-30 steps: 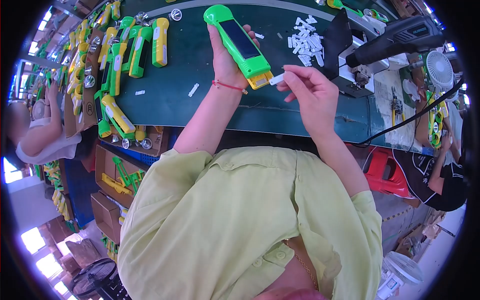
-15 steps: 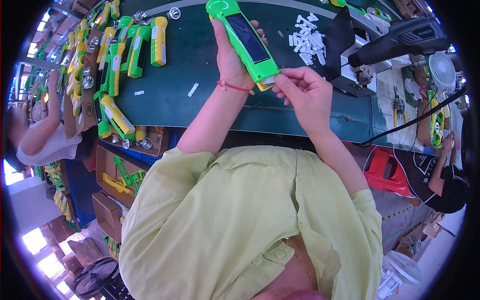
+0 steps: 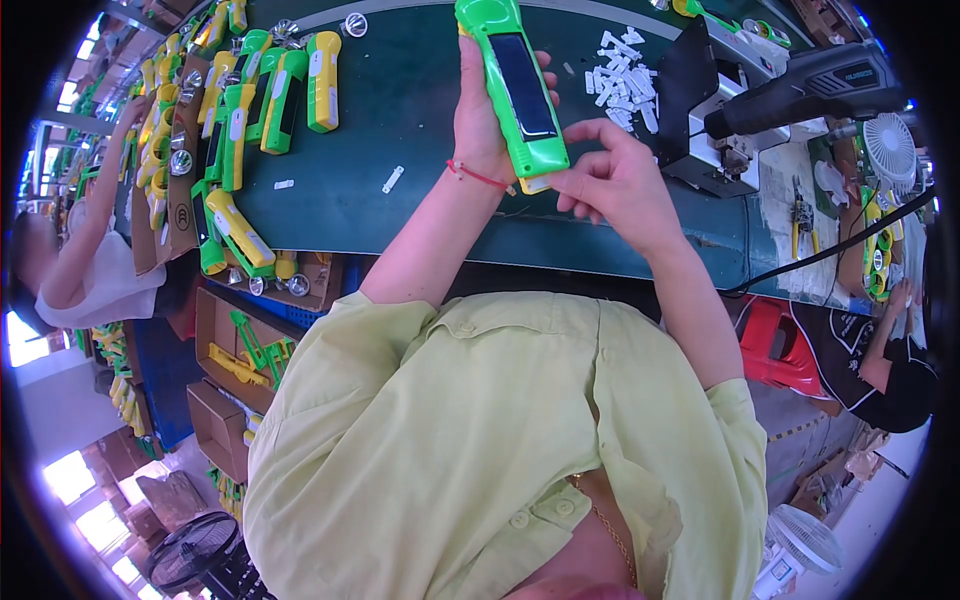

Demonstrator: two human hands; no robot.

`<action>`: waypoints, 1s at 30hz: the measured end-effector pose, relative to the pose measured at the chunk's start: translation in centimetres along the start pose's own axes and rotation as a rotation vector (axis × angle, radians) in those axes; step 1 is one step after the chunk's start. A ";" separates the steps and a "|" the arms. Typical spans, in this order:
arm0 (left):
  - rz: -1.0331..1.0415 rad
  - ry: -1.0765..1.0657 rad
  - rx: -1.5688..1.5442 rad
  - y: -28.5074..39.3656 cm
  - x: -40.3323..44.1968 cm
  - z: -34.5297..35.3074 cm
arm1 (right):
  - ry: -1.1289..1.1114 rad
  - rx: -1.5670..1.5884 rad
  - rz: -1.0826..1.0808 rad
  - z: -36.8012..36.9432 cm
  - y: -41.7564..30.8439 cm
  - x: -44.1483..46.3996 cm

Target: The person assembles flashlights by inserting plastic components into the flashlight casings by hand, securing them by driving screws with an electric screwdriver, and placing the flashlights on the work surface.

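My left hand (image 3: 480, 130) is wrapped around a green flashlight (image 3: 522, 88) with a long dark panel on its face, held over the table. A yellow part shows under its near end. At that end sits a small white plastic piece (image 3: 537, 184), and the thumb and fingers of my right hand (image 3: 630, 190) pinch at it. Whether the piece is seated in the flashlight, I cannot tell. To the right of the flashlight's head lies a pile of similar white pieces (image 3: 622, 85). One more loose white piece (image 3: 393, 180) is left of my left wrist.
Green and yellow flashlights (image 3: 285, 100) are gathered on the table's left. A black-and-silver machine (image 3: 715, 120) and a black heat gun (image 3: 810, 90) stand on the right, with a black cable (image 3: 835, 245). Co-workers sit at both sides. Cartons (image 3: 222, 430) stand below left.
The flashlight and my left hand have shifted right and slightly down, and the flashlight is more upright. My right hand has moved slightly down with its near end, index finger now against its side.
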State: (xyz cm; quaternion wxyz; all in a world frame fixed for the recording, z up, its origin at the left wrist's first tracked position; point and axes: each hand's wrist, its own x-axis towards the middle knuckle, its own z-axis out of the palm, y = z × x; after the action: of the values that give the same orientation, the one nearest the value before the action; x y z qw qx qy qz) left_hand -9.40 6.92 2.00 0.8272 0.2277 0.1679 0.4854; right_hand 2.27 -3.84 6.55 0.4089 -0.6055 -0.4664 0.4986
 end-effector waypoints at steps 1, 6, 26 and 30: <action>0.000 0.000 0.000 -0.1 -0.2 -0.1 | -0.055 -0.079 0.047 -0.1 0.0 0.1; -0.115 -0.064 -0.027 -0.9 -0.4 -0.9 | -0.111 -0.052 0.133 -0.4 1.0 -0.1; 0.160 0.086 0.118 -2.0 0.2 -0.9 | 0.390 -0.446 -0.519 1.5 2.3 0.5; 0.201 0.110 0.097 -1.2 0.2 -0.3 | 0.359 -0.246 -0.505 0.8 3.4 0.7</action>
State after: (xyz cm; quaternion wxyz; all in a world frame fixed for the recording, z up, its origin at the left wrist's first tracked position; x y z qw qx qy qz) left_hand -8.63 6.66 1.09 0.7520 0.2559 0.2127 0.5690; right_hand 2.00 -3.94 3.02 0.5192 -0.5939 -0.5788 0.2068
